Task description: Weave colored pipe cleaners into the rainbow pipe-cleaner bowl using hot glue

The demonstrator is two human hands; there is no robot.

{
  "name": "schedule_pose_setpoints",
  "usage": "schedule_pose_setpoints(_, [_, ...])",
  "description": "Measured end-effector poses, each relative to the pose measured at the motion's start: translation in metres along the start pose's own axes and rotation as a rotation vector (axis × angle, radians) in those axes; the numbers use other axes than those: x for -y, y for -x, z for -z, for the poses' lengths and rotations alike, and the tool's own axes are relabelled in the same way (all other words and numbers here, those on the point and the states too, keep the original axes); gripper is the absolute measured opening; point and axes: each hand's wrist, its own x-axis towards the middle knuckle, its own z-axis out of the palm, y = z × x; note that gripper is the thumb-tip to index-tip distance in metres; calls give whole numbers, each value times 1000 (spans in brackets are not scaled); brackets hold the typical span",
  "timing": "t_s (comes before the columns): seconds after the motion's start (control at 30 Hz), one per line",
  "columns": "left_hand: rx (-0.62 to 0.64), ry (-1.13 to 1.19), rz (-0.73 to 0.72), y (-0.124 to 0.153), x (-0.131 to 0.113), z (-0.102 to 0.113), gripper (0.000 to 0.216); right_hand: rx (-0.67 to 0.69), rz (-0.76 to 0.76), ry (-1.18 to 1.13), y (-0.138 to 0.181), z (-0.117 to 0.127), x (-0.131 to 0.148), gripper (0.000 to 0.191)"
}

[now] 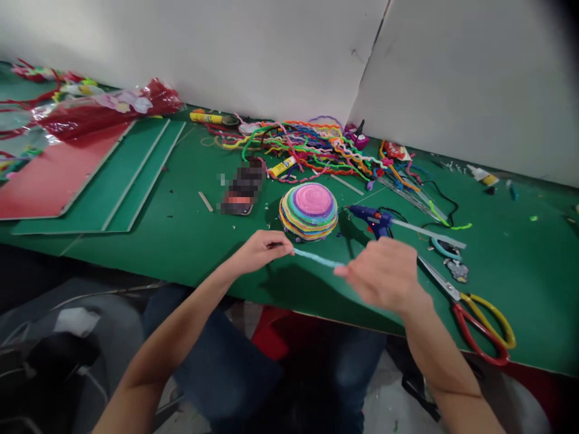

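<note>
**Inspector:** Both hands: report position and state.

**Recorder:** Left hand (260,250) and right hand (384,274) were held apart above the near edge of the green table (190,235). Each hand was closed, fingertips pinched on one end of a light blue pipe cleaner (316,258). That strand ran nearly straight between them, slightly lower toward the right hand. The right hand was motion-blurred, so individual finger placement could not be resolved.

**Inspector:** Location of the strand relative to other items?

**Recorder:** It was held just in front of a striped multicolour dome (309,212) with a pink top, which sat on the table. Whether the strand touched the table could not be determined.

**Inspector:** Adjacent equipment?

**Recorder:** A blue glue gun (377,218) lay just right of the dome, behind the right hand. Scissors (479,313) with red and yellow handles lay to the right of the right wrist, blades pointing toward the glue gun. A tangled pile of coloured pipe cleaners (312,144) lay behind the dome, near the white wall. A yellow glue stick (281,167) lay at the pile's left edge.

**Inspector:** Far left?

**Recorder:** Stacked green boards (136,181) with a red board (54,175) on top.
</note>
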Motion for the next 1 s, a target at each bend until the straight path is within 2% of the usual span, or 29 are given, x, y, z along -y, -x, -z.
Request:
schedule_pose_setpoints(0.07, [0, -93, -66, 6, -3, 8, 29, 46, -256, -36, 7, 5, -6, 37])
schedule_pose_setpoints(0.13, [-5, -229, -80, 14, -6, 16, 28, 36, -509, -147, 19, 4, -13, 44])
schedule_pose_setpoints(0.23, [-20, -358, -66, 24, -5, 20, 26, -48, -856, -334, 39, -3, -18, 50])
schedule_pose_setpoints(0.33, [-34, -359, -70, 31, 0, 17, 24, -156, -1066, -426, 51, -9, -15, 52])
schedule_pose_setpoints(0.53, [-141, -502, -28, 40, 8, 7, 24, -240, -1161, -557, 65, -14, -4, 52])
schedule_pose_setpoints(0.6, [-151, -519, -55, 44, 7, 6, 27, -275, -1191, -605, 70, -15, -2, 51])
schedule_pose_setpoints(0.7, [-91, -396, -164, 51, 4, 4, 31, -300, -1233, -690, 80, -16, -1, 53])
schedule_pose_setpoints(0.87, [118, -227, -243, 63, -3, -9, 41, -344, -1281, -805, 89, -17, -2, 61])
schedule_pose_setpoints(1.0, [136, -121, -356, 74, -10, -32, 44, -406, -1279, -871, 84, -19, 6, 64])
